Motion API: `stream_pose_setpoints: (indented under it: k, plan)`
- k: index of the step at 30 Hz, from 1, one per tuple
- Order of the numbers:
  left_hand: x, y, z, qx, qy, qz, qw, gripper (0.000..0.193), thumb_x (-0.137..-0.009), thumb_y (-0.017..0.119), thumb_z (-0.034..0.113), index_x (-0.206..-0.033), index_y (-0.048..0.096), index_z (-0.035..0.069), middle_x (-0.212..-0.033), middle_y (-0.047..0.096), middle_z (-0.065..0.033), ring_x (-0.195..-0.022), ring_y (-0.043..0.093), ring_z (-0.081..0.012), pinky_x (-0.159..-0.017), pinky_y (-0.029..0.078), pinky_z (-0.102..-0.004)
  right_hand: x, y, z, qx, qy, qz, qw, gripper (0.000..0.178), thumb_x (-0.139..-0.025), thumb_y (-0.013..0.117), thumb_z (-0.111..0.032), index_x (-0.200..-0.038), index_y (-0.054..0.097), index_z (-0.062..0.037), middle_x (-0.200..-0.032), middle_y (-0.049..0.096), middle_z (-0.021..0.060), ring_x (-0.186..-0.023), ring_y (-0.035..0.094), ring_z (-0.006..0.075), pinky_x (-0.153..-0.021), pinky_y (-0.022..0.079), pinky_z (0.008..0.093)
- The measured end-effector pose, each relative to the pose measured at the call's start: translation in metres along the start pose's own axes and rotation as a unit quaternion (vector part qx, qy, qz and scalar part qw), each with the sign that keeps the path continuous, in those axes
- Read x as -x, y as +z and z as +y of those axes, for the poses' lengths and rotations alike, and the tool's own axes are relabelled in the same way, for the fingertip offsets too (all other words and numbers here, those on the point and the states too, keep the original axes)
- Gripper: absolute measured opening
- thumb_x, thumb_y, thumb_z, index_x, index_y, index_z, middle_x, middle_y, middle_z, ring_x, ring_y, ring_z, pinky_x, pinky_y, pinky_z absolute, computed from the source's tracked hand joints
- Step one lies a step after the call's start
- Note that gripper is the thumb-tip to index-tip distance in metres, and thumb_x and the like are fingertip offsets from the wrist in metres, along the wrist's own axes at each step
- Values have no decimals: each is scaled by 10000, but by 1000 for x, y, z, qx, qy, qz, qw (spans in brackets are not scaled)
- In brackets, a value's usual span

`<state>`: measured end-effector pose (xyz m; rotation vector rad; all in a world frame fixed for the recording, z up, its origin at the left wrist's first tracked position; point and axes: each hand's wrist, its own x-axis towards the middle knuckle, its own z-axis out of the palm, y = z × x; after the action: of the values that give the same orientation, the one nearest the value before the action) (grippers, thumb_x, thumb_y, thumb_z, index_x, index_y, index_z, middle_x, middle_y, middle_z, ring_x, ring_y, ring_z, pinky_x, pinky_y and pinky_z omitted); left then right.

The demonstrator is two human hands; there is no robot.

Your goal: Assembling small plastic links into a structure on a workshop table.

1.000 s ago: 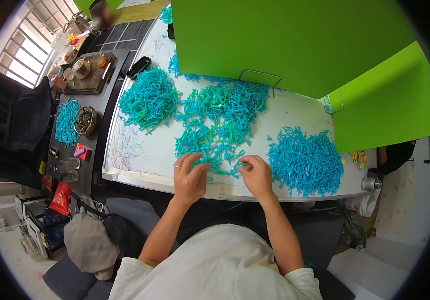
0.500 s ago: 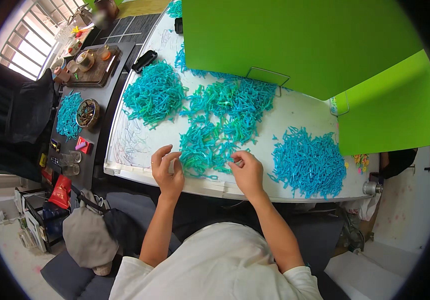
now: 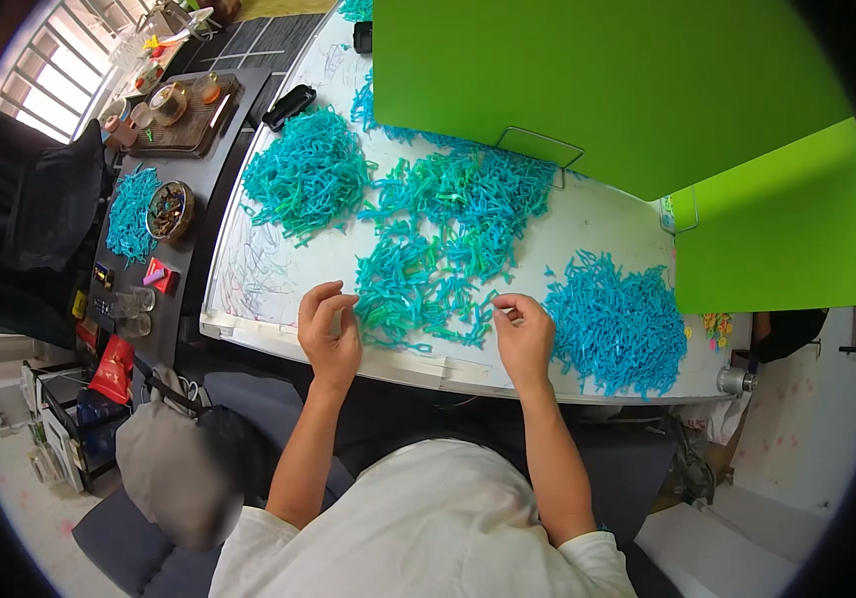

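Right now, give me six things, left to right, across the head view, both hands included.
Small blue pile, left hand, blue-green pieces between the hands, right hand, large blue pile, silver metal cylinder.

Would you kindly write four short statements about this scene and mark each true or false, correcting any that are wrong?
1. The right pile of blue pieces extends further right than the right hand. True.
2. The left hand grips the black case. False: the left hand looks empty, and the black case lies at the far edge of the left pile.
3. A bowl stands beside a pile of blue pieces on the dark side table. True.
4. The large panel is red. False: the large panel is green.
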<state>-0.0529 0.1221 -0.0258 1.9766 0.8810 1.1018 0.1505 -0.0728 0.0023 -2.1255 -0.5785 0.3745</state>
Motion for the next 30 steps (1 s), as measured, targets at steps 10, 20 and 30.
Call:
stream_pose_setpoints:
  k: [10, 20, 30]
  plan:
    - [1, 0, -2, 8, 3, -5, 1000, 240, -852, 682, -170, -991, 745, 15, -1152, 710, -155, -1086, 705, -312, -932, 556, -385, 8, 26, -7, 199, -138, 4, 970, 304, -767, 885, -46, -1039, 755, -91, -1009, 753, 75, -921, 690, 310, -814, 550, 439]
    - [1, -2, -3, 17, -5, 1, 1000, 236, -843, 680, -174, -981, 742, 7, -1145, 712, -157, -1074, 706, -310, -921, 551, -374, 1, -10, 3, -312, 254, -116, 908, 316, -928, 794, -35, -1228, 713, 17, -1028, 732, 40, -839, 671, 105, -801, 564, 266]
    - [-1, -2, -1, 26, -12, -2, 1000, 239, -830, 669, -180, -971, 740, 0, -1138, 713, -156, -1072, 706, -305, -930, 551, -369, -2, -18, -1, -527, 250, -157, 797, 272, -912, 738, -28, -1182, 720, -2, -1039, 751, 50, -888, 712, 182, -827, 589, 323]
